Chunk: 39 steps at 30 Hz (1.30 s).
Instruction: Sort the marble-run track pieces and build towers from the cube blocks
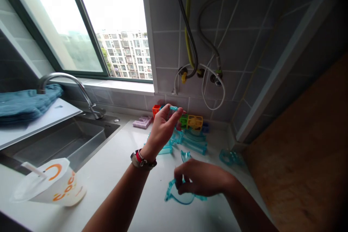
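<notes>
My left hand (162, 127) is raised above the white counter (114, 174), fingertips pinched on a small clear-blue plastic piece (173, 108). My right hand (199, 178) rests low on the counter, fingers curled on a curved clear-blue plastic piece (176, 196). More clear-blue track pieces (193, 144) lie just beyond both hands. Behind them, against the tiled wall, stand orange (156, 109), green and yellow (195, 121) block frames.
A steel sink (58, 143) with a curved tap (67, 81) lies at left, a blue cloth (25, 101) beside it. A white paper cup with a straw (53, 185) stands at near left. A purple piece (143, 121) and another blue piece (230, 157) lie on the counter. Hoses hang on the wall.
</notes>
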Tool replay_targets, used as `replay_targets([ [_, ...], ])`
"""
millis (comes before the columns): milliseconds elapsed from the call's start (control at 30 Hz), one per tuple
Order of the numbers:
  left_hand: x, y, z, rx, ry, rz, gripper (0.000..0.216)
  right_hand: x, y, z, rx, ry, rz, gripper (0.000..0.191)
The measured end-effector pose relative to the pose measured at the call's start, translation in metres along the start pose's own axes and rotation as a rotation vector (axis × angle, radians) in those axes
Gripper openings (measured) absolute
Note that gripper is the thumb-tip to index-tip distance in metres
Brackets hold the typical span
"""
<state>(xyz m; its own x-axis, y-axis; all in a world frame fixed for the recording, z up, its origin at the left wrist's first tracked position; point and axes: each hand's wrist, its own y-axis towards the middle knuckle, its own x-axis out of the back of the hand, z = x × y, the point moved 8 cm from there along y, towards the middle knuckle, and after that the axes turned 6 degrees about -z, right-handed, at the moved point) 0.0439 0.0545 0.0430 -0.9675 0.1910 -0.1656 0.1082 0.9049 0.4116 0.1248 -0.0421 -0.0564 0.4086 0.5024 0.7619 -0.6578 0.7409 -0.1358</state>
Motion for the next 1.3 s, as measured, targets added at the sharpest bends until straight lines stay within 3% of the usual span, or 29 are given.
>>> replay_targets([
  [100,0.005,0.001,-0.004,0.002,-0.041,-0.025,0.029,0.031,-0.003,-0.005,0.02,0.165,-0.128,0.015],
  [233,0.002,-0.001,-0.005,0.016,-0.025,-0.008,0.031,0.048,-0.002,-0.014,0.055,0.267,-0.294,0.019],
  [467,-0.008,-0.01,-0.01,-0.024,0.086,0.069,0.028,0.033,0.011,-0.03,0.035,0.535,-0.306,0.023],
  [667,-0.02,-0.017,-0.008,-0.013,0.096,0.124,0.032,-0.005,0.033,-0.045,-0.075,0.788,-0.246,0.039],
  [867,-0.023,-0.019,-0.012,-0.037,0.068,0.125,0.033,-0.035,0.047,-0.061,-0.142,0.861,-0.237,0.04],
  [1100,-0.016,-0.014,-0.014,-0.06,0.026,0.066,0.03,-0.039,0.056,-0.079,-0.239,1.012,-0.43,0.057],
  [1300,-0.015,-0.013,-0.013,-0.076,0.027,0.064,0.027,-0.02,0.057,-0.085,-0.172,1.036,-0.613,0.049],
])
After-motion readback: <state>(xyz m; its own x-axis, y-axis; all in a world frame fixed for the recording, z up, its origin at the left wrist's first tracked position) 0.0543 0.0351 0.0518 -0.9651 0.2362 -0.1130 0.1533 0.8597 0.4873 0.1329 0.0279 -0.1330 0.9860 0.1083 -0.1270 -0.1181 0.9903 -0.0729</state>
